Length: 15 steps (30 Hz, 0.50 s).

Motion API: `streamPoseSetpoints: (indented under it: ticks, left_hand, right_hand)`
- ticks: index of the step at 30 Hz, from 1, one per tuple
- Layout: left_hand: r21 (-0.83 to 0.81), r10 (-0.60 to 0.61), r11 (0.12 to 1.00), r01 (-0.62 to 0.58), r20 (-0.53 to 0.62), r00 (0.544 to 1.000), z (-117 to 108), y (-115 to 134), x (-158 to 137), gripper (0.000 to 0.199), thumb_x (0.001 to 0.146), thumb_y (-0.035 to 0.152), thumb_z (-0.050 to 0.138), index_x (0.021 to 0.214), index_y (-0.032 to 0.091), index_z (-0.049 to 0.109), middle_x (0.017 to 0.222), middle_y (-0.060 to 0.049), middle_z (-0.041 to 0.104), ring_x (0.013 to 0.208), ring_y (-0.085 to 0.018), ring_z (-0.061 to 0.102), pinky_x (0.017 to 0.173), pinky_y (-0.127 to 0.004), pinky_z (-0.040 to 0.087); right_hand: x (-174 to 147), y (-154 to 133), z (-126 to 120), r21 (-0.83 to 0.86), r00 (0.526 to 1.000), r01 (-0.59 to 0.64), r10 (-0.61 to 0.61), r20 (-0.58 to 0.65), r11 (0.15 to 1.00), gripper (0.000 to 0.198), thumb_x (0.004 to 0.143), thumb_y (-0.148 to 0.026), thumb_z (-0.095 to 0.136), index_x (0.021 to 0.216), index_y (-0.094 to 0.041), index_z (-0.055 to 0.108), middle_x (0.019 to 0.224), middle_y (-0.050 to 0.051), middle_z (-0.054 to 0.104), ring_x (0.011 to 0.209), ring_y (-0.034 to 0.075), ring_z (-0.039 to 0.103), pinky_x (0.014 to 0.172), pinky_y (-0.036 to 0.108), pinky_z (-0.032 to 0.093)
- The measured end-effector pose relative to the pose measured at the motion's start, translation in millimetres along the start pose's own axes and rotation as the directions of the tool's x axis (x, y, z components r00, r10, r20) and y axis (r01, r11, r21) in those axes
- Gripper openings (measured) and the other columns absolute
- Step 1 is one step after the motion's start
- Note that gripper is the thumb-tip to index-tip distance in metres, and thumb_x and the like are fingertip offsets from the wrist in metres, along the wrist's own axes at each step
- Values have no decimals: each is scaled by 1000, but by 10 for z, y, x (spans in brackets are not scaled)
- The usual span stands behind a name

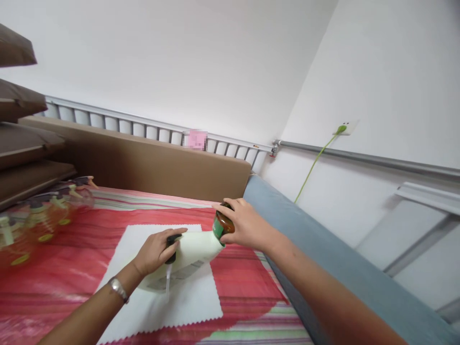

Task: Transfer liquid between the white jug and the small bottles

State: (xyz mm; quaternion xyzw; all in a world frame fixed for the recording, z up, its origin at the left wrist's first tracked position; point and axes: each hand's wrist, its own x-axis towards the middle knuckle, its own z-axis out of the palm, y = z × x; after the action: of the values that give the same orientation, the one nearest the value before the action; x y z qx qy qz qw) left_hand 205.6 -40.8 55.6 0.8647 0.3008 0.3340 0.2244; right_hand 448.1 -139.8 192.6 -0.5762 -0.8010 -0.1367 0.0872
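Note:
My left hand is closed round a black pump head, and the pump's thin whitish tube hangs down from it. Its fingers lie against or just above a large pale green-white bottle; contact is unclear. That bottle appears tilted over a white scallop-edged cloth, its mouth toward the right. With my right hand I grip a small amber bottle with a green label, at the mouth of the pale bottle. Where the two meet is partly hidden.
Several clear pump bottles of yellowish and pink liquid stand at the left, beside stacked brown packages. A long brown board stands before the radiator. A blue-grey padded edge borders the right side. Red sheeting covers striped cloth.

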Motion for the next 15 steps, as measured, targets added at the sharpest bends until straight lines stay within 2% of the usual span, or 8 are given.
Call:
streamPoseSetpoints:
  ticks: [5, 15]
  left_hand:
    - [-9, 7, 1000, -6, 7, 1000, -1, 23, 10, 41, 86, 42, 41, 121, 28, 56, 119, -2, 63, 107, -23, 59, 96, -33, 42]
    - [15, 28, 999, -28, -9, 1000, 20, 47, -20, 40, 84, 39, 44, 120, 27, 57, 114, -3, 66, 101, -23, 61, 92, -33, 44]
  right_hand:
    - [14, 1, 16, 18, 1000, 7, -7, 15, 1000, 81, 57, -37, 75, 131, -33, 42, 129, 8, 45, 108, 30, 43, 88, 44, 38]
    - [-23, 24, 42, 27, 1000, -13, 12, 29, 1000, 79, 57, -37, 74, 130, -29, 45, 132, 11, 44, 111, 33, 43, 90, 45, 39]
